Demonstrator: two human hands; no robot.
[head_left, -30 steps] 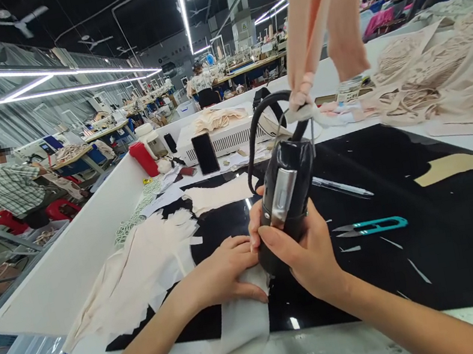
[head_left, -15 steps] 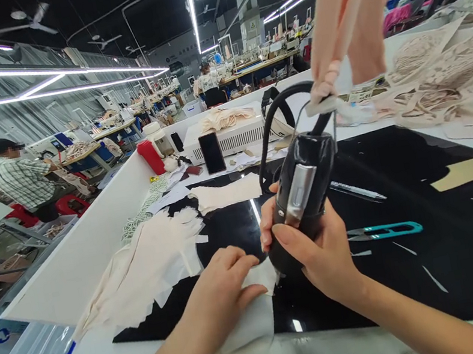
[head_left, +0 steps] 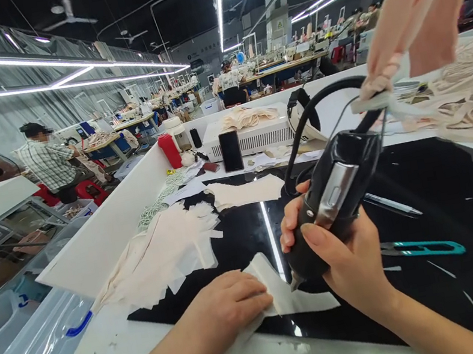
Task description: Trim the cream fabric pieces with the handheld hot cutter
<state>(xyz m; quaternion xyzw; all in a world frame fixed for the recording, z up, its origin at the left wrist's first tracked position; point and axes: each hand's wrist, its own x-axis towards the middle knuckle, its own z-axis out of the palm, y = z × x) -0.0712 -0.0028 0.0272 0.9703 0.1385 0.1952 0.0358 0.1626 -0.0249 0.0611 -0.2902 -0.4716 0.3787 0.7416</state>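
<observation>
My right hand (head_left: 346,258) grips a black hand-held cutting tool (head_left: 336,196) with a silver trigger plate. Its tip points down at a white fabric piece (head_left: 285,299) on the black glossy work surface (head_left: 470,258). A black cable (head_left: 312,112) loops up from the tool to a peach fabric strap (head_left: 417,5) hanging from above. My left hand (head_left: 223,310) lies flat on the left part of the white fabric piece, pressing it onto the surface, fingers together.
Teal thread snips (head_left: 423,248) lie right of the tool. A heap of cut fabric scraps (head_left: 168,256) sits to the left beside a white partition wall (head_left: 105,240). A phone (head_left: 230,150), red bottle (head_left: 169,151) and white box (head_left: 251,134) stand behind. A person (head_left: 49,167) works far left.
My left hand slid the white fabric piece left and toward me, away from the tool. The tool tip has come off the fabric edge and tilted more. The camera view shifted left.
</observation>
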